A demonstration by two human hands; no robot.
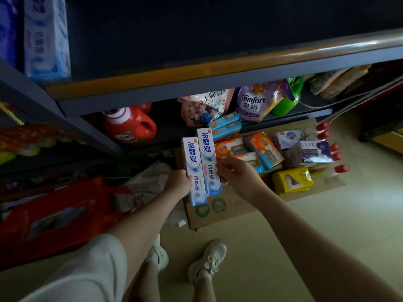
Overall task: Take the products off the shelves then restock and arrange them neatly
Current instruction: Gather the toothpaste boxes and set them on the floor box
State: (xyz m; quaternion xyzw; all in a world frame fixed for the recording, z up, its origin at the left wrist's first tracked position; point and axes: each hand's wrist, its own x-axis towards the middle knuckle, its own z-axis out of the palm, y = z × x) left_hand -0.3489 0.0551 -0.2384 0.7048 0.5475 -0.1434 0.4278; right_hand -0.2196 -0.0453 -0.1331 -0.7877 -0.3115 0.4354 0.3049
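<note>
Two toothpaste boxes side by side, long edges touching, held upright out in front of the lower shelf (pixel 283 118). My left hand (pixel 177 182) is wrapped round the lower half of the left toothpaste box (pixel 194 171). My right hand (pixel 236 173) pinches the right edge of the right toothpaste box (pixel 208 161), fingers curled on it. Right box sits a bit higher than the left.

Boxes: slim rectangular cardboard, glossy white-blue print. Beyond them, flattened brown cardboard (pixel 220 210) lies on the tiled floor, carrying soap packs (pixel 261 150), mostly crinkly plastic wrap, a boxy purple Lux pack (pixel 314 151) and a yellow wrapped bar (pixel 292 179). Lower shelf holds a red hard-plastic detergent jug (pixel 128 125) and a soft purple Comfort pouch (pixel 255 103). Upper shelf (pixel 196 81) is dark metal with an orange front strip.
</note>
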